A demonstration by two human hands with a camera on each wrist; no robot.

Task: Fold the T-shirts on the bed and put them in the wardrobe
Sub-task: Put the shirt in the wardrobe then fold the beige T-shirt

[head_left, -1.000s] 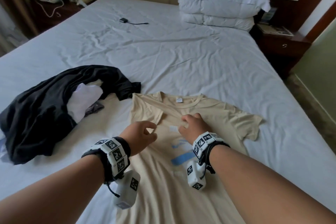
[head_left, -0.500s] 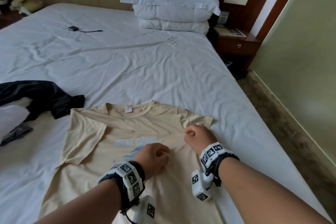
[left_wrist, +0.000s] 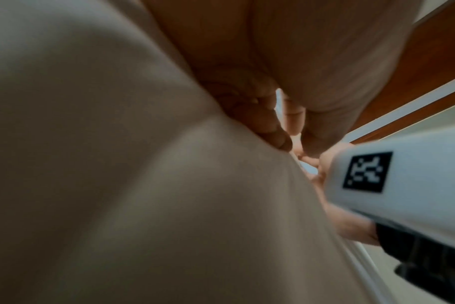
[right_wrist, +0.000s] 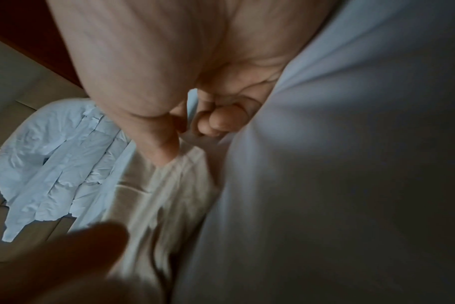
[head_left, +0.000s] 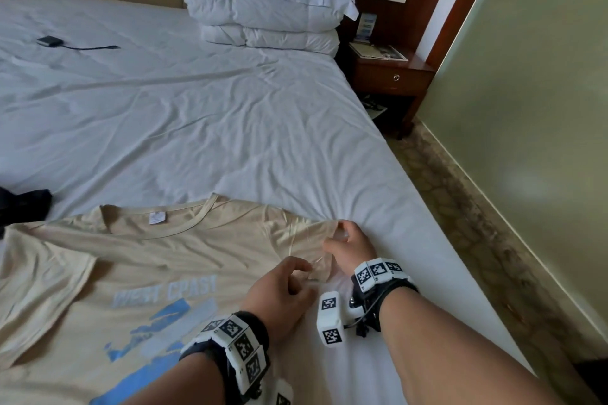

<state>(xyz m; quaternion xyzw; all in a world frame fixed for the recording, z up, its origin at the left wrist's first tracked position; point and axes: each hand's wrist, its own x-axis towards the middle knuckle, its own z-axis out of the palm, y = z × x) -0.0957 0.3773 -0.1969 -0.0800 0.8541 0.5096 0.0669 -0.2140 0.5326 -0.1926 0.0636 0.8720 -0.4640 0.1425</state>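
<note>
A beige T-shirt [head_left: 138, 260] with blue print lies face up on the white bed [head_left: 204, 115], collar toward the pillows. Its right sleeve [head_left: 306, 237] is bunched near the bed's right side. My right hand [head_left: 345, 240] pinches the sleeve's outer end, fingers curled. My left hand [head_left: 289, 283] pinches the sleeve's lower edge just beside it. In the left wrist view beige cloth [left_wrist: 143, 185] fills the frame under curled fingers [left_wrist: 260, 115]. The right wrist view shows the curled fingers [right_wrist: 216, 121] on gathered beige fabric [right_wrist: 164, 195], against the sheet. A black garment [head_left: 23, 207] lies at the left edge.
Stacked white pillows [head_left: 263, 6] sit at the head of the bed. A small black device with a cable [head_left: 49, 41] lies far left on the sheet. A wooden nightstand [head_left: 388, 76] stands right of the bed, then carpet [head_left: 460, 223] and a green wall.
Both hands moved from the shirt's chest to its right sleeve and took hold of it. The view swung right, so the black garment is almost out of frame.
</note>
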